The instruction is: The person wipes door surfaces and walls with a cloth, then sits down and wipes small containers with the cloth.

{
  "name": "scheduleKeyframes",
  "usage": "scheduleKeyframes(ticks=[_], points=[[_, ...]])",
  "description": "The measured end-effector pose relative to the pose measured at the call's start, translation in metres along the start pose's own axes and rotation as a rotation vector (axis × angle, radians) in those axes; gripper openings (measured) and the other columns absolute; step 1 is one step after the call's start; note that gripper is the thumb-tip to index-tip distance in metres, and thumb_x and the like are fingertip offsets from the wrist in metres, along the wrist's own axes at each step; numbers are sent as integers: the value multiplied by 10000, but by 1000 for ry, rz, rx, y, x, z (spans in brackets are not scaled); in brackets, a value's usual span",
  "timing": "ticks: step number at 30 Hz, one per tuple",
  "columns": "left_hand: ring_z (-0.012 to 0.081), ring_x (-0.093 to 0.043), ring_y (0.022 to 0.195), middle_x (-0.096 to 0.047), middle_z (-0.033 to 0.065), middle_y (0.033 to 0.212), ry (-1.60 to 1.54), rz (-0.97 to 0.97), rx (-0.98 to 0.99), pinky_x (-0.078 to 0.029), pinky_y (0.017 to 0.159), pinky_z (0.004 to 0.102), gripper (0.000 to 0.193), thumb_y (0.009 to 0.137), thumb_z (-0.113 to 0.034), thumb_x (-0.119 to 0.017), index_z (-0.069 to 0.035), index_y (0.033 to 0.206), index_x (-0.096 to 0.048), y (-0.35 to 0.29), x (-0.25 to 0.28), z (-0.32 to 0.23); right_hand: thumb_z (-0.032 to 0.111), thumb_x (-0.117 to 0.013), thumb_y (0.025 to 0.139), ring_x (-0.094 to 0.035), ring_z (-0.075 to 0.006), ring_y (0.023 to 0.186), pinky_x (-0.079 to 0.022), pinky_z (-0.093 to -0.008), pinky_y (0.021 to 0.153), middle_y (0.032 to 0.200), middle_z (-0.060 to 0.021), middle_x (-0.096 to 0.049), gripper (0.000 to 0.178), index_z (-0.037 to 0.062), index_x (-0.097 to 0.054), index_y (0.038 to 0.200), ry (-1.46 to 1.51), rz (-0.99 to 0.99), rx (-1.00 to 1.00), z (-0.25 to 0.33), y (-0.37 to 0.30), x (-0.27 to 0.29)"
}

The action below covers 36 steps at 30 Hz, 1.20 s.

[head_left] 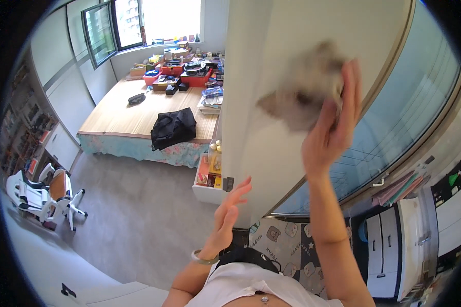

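Note:
Raised high on the right, my right hand (333,120) presses a crumpled beige-grey cloth (307,92) to the pale wall (271,153). Motion blurs the cloth, and its folds are hard to make out. The fingers of that hand point upward along the cloth's right side. Lower down, my left hand (228,215) is empty, with its fingers stretched out and apart. It is near the lower left edge of the wall, beside a small dark metal plate (229,183); whether it touches the wall I cannot tell. A pale bangle (204,257) circles the left wrist.
Left of the wall lies a room with a low bed (112,112) bearing a black bag (174,128) and several boxes. An open drawer (206,192) sticks out by the bed. A white swivel chair (46,194) stands far left. To the right are a glass door (394,128) and a washroom cabinet (381,245).

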State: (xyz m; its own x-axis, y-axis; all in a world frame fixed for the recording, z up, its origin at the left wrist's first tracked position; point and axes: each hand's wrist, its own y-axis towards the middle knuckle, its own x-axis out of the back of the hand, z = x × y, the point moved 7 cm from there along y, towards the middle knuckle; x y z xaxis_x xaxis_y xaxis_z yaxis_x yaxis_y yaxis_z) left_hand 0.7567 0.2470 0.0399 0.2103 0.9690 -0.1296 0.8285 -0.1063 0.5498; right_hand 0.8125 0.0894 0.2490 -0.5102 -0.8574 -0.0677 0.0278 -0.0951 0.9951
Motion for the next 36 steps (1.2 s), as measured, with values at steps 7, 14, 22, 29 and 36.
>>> scheduleKeyframes(ticks=[7, 14, 22, 29, 36], points=[[187, -558, 1071, -610, 119, 1214, -51, -187, 226, -428, 862, 302, 446, 1030, -322, -337, 2, 1101, -635, -53, 27, 38, 240, -594, 869, -396, -203, 1357, -126, -463, 1152, 1425, -22, -487, 437, 122, -589, 1290, -570, 740, 356, -25, -138, -83], [147, -589, 895, -656, 72, 1027, -14, -316, 265, -431, 795, 273, 432, 1043, -284, -321, 5, 1021, -641, -85, 29, 31, 269, -606, 874, -506, -205, 1185, -326, -388, 1085, 1190, 7, -612, 192, 137, -679, 992, -846, 1002, 1007, -61, -266, -64], [128, -575, 875, -657, 62, 969, -66, -301, 395, -429, 793, 254, 399, 1042, -270, -358, 9, 1018, -642, -105, 8, 36, 191, -517, 890, -357, -211, 1353, -284, -496, 1092, 1450, 26, -446, 453, 175, -528, 1343, -643, 891, 619, -2, -145, -117], [134, -587, 876, -654, 72, 951, -138, -306, 396, -444, 803, 256, 364, 1038, -229, -378, 24, 1029, -639, -112, 53, 28, 115, -516, 827, -418, -113, 1313, -286, -361, 1107, 1430, 29, -466, 534, 180, -507, 1357, -506, 1271, 703, -25, -278, -112], [135, -604, 872, -666, 75, 952, -113, -230, 435, -447, 805, 258, 385, 1041, -251, -377, 25, 999, -643, -87, 163, 34, 184, -527, 916, -417, -173, 1337, -13, -523, 1147, 1365, 33, -540, 345, 126, -618, 1243, -865, 731, 480, 8, -85, -148]])
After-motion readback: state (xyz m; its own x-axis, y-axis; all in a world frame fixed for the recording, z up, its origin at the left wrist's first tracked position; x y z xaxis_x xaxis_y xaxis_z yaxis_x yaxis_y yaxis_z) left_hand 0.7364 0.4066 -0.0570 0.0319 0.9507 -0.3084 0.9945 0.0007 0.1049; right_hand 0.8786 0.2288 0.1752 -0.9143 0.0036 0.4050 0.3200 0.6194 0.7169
